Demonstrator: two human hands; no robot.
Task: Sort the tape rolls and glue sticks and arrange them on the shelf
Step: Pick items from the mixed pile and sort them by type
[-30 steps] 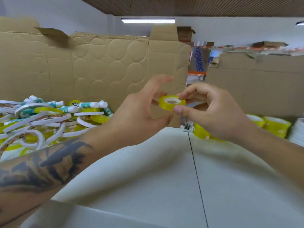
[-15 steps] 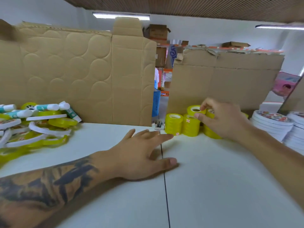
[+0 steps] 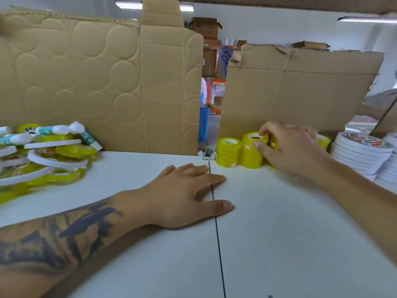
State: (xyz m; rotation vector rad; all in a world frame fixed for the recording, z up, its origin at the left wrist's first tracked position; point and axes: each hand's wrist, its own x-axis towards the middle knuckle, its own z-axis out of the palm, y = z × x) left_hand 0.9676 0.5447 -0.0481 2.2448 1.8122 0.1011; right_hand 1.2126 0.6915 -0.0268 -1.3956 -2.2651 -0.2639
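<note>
Yellow tape roll (image 3: 255, 137) tops stack; glue sticks (image 3: 53, 131) apparently piled left.

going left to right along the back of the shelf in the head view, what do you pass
mixed pile of tape rolls and glue sticks → metal bracket at the seam → first yellow tape stack → second yellow tape stack with the right hand on its top roll → white tape stack
</note>
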